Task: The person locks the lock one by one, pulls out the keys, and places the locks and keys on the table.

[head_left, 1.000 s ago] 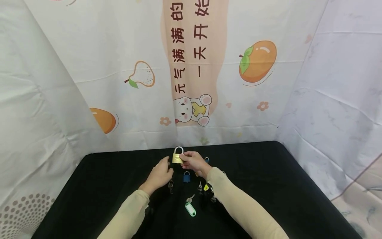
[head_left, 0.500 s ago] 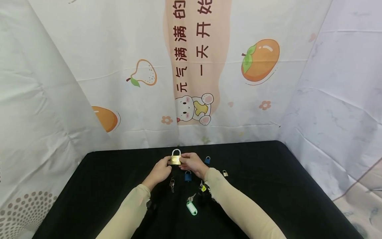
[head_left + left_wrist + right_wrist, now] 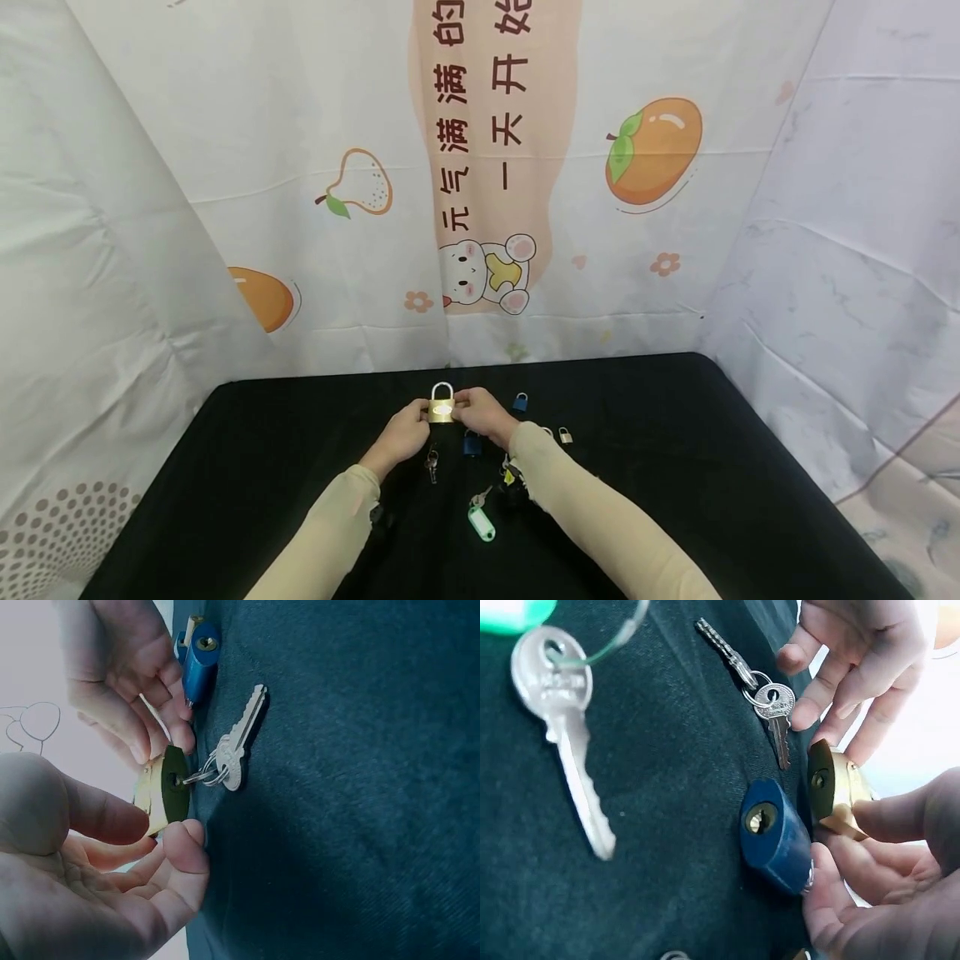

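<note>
A brass padlock (image 3: 442, 411) with its shackle up is held between both hands over the black cloth. My left hand (image 3: 403, 432) grips its left side, thumb and fingers at the edge in the left wrist view. From the other side my right hand (image 3: 483, 412) pinches the body. The keyhole of the brass padlock (image 3: 822, 780) faces the right wrist camera with no key in it. Close beside the right fingertips lies a blue padlock (image 3: 776, 836). Two silver keys (image 3: 775, 705) on a ring lie on the cloth nearer the left hand.
A key with a green tag (image 3: 482, 523) lies toward the front. Another blue padlock (image 3: 521, 402) and a small brass padlock (image 3: 566, 435) are on the right. A yellow tag (image 3: 510, 477) shows partly beside the right sleeve. Printed white curtains (image 3: 360, 275) stand behind the table.
The left hand has closed in on the brass padlock and taken hold of its left side. Both hands have lowered the padlock slightly toward the cloth.
</note>
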`<state>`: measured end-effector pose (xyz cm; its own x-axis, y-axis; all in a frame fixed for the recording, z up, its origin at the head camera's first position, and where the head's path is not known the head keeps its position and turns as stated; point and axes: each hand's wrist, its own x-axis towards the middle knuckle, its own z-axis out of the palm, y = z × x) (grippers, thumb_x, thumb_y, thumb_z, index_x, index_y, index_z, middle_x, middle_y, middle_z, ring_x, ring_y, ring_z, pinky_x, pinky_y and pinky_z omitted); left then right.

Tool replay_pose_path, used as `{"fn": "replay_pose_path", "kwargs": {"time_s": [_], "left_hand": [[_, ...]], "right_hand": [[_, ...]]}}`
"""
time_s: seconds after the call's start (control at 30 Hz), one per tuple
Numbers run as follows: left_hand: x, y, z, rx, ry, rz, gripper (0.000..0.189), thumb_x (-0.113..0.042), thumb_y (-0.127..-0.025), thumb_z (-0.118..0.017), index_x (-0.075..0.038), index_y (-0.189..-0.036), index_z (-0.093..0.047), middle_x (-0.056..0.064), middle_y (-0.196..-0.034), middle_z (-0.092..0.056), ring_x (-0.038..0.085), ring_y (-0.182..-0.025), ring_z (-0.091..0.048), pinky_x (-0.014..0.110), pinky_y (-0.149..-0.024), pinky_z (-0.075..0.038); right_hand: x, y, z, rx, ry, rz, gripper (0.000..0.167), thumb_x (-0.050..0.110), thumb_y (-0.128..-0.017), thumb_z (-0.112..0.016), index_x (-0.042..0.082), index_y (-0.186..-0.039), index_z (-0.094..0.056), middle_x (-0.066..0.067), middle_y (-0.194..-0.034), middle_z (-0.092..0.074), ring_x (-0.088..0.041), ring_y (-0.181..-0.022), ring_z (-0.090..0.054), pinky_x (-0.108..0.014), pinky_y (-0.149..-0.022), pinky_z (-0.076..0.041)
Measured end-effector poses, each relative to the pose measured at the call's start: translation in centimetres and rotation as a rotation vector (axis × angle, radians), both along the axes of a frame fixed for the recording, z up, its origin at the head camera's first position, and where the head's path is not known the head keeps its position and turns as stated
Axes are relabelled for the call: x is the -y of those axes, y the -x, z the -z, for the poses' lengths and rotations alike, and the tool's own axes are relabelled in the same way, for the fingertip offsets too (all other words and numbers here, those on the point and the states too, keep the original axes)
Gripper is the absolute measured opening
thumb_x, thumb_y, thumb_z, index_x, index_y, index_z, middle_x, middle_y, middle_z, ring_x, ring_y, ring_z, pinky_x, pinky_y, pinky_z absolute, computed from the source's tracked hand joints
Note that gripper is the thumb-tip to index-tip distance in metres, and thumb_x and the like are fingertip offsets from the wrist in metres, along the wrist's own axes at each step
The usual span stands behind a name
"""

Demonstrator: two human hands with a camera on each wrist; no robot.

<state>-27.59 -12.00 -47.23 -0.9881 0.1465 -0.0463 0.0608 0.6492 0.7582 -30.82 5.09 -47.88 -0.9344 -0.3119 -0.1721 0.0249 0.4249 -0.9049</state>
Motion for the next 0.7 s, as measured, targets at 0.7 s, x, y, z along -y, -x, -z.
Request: {"fn": "replay_pose_path", "kwargs": {"time_s": [0.7], "left_hand": [[0.7, -1.2, -0.7, -0.135, 0.191, 0.071, 0.038, -0.004, -0.100, -0.054, 0.007, -0.136, -0.055, 0.022, -0.125, -0.060, 0.031, -0.109, -0.060, 0.051, -0.093, -0.049]], "right_hand": [[-2.8, -1.5, -2.4, -0.194, -0.089, -0.160, 0.033, 0.012, -0.104, -0.058, 0.000, -0.135, -0.061, -0.014, -0.127, -0.065, -0.027, -0.114, -0.063, -0.043, -0.093, -0.051]]}}
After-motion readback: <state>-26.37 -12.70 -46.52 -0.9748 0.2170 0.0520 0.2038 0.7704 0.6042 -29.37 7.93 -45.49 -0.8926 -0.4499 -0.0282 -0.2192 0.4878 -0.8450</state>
